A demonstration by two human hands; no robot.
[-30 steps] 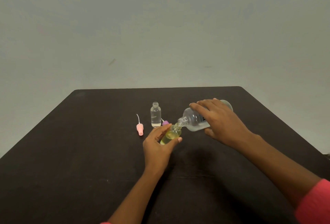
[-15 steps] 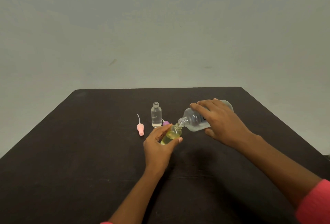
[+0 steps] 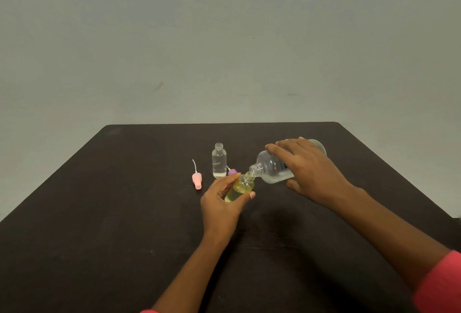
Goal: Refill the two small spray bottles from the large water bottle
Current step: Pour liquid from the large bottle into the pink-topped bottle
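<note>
My right hand [image 3: 309, 170] grips the large clear water bottle [image 3: 270, 169], tipped on its side with its open mouth pointing left and down. That mouth meets the neck of a small yellowish spray bottle [image 3: 240, 186], which my left hand [image 3: 222, 203] holds tilted toward it. A second small clear bottle [image 3: 219, 160] stands upright and uncapped just behind, with liquid in it. A pink spray cap [image 3: 197, 180] with its white tube lies to its left. A purple spray cap [image 3: 232, 171] lies partly hidden behind the yellowish bottle.
Everything sits on a dark table [image 3: 99, 213] whose far edge runs just behind the bottles. A plain grey wall lies beyond. Pink sleeves show at my wrists at the bottom and right edges.
</note>
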